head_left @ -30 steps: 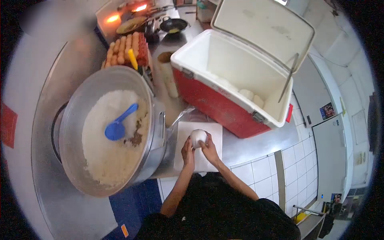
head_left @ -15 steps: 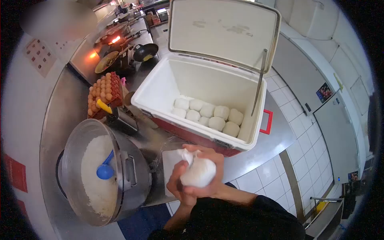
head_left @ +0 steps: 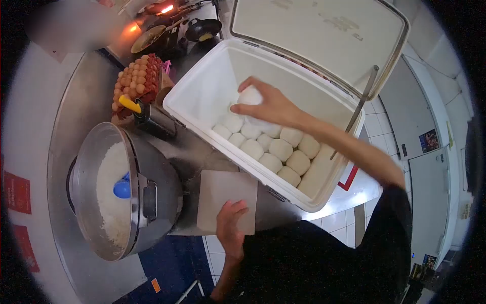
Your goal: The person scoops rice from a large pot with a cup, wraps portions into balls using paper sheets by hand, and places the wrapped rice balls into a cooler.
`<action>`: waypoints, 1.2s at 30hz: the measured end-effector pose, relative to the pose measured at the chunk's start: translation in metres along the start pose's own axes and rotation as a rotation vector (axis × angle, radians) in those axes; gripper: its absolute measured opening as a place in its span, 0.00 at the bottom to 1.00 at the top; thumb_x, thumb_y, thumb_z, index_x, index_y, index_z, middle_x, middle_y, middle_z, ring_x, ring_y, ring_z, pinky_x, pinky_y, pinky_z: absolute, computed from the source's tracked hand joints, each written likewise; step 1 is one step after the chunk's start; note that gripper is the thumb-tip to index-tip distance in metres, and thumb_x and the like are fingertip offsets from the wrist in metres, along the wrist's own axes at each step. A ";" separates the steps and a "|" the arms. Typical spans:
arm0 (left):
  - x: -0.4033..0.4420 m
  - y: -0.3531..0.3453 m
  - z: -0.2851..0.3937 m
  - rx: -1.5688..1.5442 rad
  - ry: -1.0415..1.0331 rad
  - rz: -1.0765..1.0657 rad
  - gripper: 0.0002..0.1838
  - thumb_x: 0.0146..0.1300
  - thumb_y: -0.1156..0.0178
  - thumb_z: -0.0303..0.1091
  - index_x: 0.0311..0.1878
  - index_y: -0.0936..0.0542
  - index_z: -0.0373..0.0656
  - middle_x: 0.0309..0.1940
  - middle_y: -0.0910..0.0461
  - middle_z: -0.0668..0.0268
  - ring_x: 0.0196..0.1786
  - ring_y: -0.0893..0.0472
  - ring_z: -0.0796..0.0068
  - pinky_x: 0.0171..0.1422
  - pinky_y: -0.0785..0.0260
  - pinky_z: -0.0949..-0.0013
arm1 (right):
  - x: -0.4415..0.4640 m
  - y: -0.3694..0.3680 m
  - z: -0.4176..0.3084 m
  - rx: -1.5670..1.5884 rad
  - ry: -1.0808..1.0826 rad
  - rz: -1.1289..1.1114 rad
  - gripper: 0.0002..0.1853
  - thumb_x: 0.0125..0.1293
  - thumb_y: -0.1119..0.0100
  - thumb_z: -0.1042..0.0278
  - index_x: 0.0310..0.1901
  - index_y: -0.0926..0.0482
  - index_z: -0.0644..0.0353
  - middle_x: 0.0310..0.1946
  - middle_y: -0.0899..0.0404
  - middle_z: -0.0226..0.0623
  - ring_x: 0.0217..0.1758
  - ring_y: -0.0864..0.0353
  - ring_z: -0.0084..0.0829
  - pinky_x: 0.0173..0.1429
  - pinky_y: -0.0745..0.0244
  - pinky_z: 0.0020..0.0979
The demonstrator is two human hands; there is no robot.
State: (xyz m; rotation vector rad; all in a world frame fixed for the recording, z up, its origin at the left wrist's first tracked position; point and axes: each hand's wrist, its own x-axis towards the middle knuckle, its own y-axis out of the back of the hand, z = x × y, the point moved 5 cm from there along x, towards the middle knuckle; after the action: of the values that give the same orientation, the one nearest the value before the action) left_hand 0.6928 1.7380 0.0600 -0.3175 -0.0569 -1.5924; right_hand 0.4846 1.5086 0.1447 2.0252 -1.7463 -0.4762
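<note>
My right hand point(head_left: 277, 107) reaches inside the open cooler box point(head_left: 195, 81), its fingers and thumb around a white wrapped rice bundle point(head_left: 250, 96). This bundle is above the left end of the packed rows. Several similar round white bundles point(head_left: 281, 150) lie side by side in the box; my hand and forearm hide some of them. My left hand point(head_left: 232, 225) is over the near edge of a pale flat square stack point(head_left: 228, 187), which looks like wrapping sheets. Its fingers are loosely bent and apart, with nothing visible in them.
At left stands a big metal pot point(head_left: 134, 192) of white rice with a blue scoop point(head_left: 122, 188) in it. Behind it are a metal container with a yellow handle point(head_left: 129, 104) and egg trays point(head_left: 136, 83). Pans point(head_left: 203, 30) and a flame are farther back. The cooler's lid point(head_left: 319, 45) stands raised.
Both hands held the white bundle over the square stack before. Now my right hand has carried it up into the cooler, and my left hand has let go. The view has shifted.
</note>
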 end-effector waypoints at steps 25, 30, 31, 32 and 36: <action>-0.137 -0.087 -0.044 0.126 0.350 -0.166 0.14 0.70 0.44 0.31 0.56 0.24 0.38 0.39 0.18 0.60 0.47 0.19 0.73 0.53 0.26 0.69 | -0.118 0.023 0.001 -0.165 0.432 -0.165 0.24 0.70 0.48 0.49 0.57 0.23 0.59 0.50 0.18 0.49 0.56 0.21 0.49 0.60 0.26 0.41; -0.202 -0.285 -0.099 0.238 0.340 -0.731 0.13 0.71 0.44 0.33 0.56 0.23 0.42 0.42 0.17 0.66 0.46 0.18 0.75 0.50 0.26 0.68 | -0.414 0.184 0.060 0.354 0.415 0.248 0.12 0.72 0.50 0.67 0.47 0.21 0.65 0.39 0.17 0.42 0.47 0.18 0.34 0.56 0.27 0.35; -0.218 -0.326 -0.111 0.213 0.347 -0.854 0.14 0.70 0.44 0.36 0.56 0.23 0.45 0.41 0.17 0.65 0.44 0.17 0.71 0.49 0.25 0.66 | -0.463 0.201 0.099 0.509 0.304 0.351 0.11 0.72 0.51 0.68 0.46 0.21 0.65 0.37 0.16 0.42 0.45 0.18 0.33 0.55 0.27 0.34; -0.229 -0.367 -0.115 0.187 0.349 -0.914 0.14 0.70 0.44 0.36 0.56 0.23 0.45 0.41 0.17 0.65 0.44 0.17 0.71 0.49 0.25 0.66 | -0.502 0.214 0.145 0.558 0.032 0.495 0.11 0.73 0.51 0.68 0.44 0.21 0.64 0.35 0.17 0.40 0.43 0.18 0.30 0.54 0.27 0.32; -0.278 -0.505 -0.109 0.344 0.247 -1.362 0.15 0.69 0.43 0.39 0.55 0.22 0.48 0.39 0.16 0.62 0.42 0.16 0.65 0.50 0.25 0.62 | -0.608 0.244 0.285 0.371 -0.393 0.686 0.10 0.72 0.46 0.68 0.46 0.22 0.66 0.36 0.17 0.37 0.40 0.18 0.26 0.46 0.24 0.27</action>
State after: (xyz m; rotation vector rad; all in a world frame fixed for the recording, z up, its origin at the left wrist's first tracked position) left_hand 0.1807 2.0089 -0.0303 0.2896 -0.4202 -2.8947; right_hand 0.0398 2.0535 0.0200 1.4374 -2.7770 -0.3480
